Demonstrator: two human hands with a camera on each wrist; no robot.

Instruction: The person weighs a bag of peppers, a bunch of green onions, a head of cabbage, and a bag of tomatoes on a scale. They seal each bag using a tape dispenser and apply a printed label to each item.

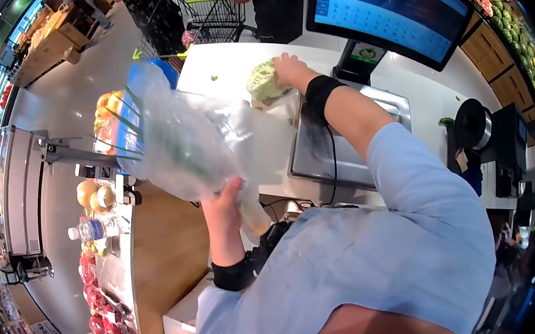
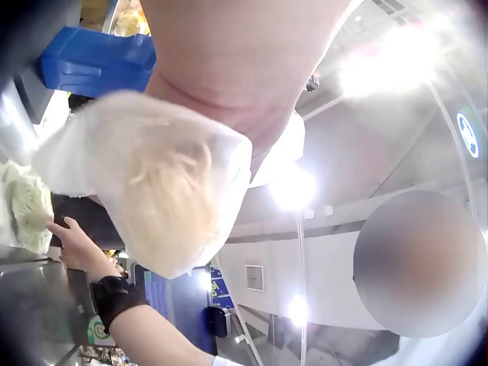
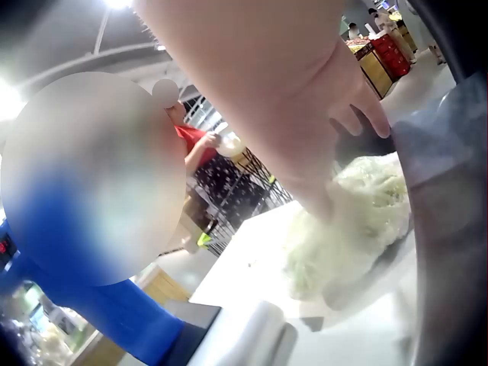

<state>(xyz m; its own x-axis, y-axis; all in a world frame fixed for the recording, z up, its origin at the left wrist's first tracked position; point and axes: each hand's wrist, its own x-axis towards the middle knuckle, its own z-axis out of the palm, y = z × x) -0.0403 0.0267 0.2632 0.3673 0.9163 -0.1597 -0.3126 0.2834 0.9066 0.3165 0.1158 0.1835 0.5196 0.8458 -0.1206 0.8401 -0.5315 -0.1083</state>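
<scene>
The left hand [image 1: 222, 213] grips a clear plastic bag [image 1: 176, 144] with long green stalks showing through it and poking out at the far end. In the left wrist view the bag's pale, root-like end [image 2: 171, 198] hangs below the hand. At the white counter [image 1: 201, 75], the right hand [image 1: 291, 70] holds a pale green leafy vegetable [image 1: 262, 82] with its fingers over the right side. The right wrist view shows the thumb and fingers around that vegetable [image 3: 358, 221], which seems to be in thin clear plastic.
A metal scale plate [image 1: 325, 154] lies right of the vegetable, with a touch screen [image 1: 394, 4] behind it. A black cable crosses the plate. Fruit packs and a bottle [image 1: 93, 230] stand at the left. Two people and a cart [image 1: 214, 15] are beyond the counter.
</scene>
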